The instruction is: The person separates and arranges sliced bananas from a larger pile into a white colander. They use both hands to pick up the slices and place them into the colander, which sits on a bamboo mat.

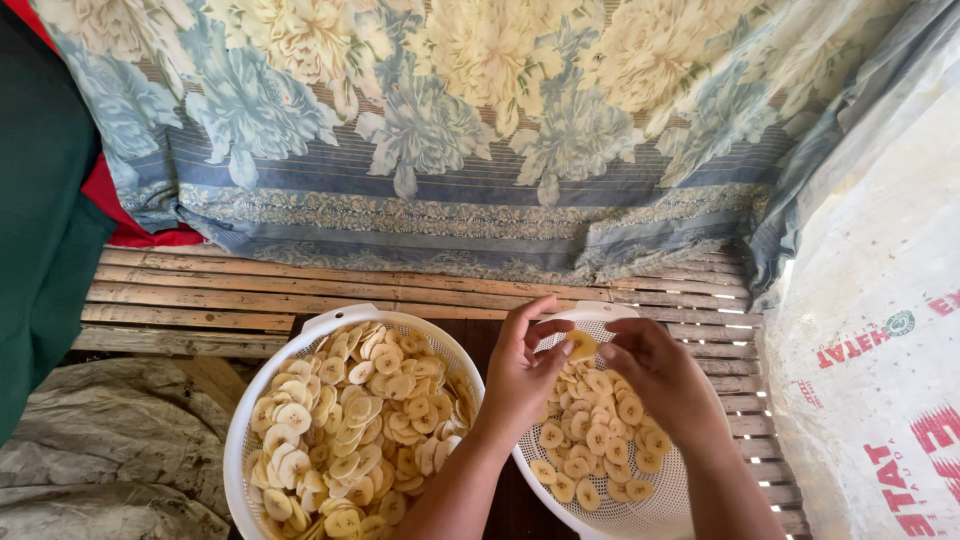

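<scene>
Both hands meet over the right basket point(640, 515): left hand point(520, 375) and right hand point(655, 370) pinch one slice point(581, 346) between fingertips, flat face up, above the basket's far rim, the fuller basket point(240, 440) leftward.

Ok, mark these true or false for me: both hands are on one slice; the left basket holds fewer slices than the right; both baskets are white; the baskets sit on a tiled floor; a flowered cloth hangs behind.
1. Both hands, left hand and right hand, pinch one slice. True.
2. The left basket holds fewer slices than the right basket. False: the left one is heaped fuller.
3. Both baskets are white. True.
4. The baskets sit on a tiled floor. False: they rest on a slatted bamboo platform.
5. A flowered cloth hangs behind. True.
</scene>
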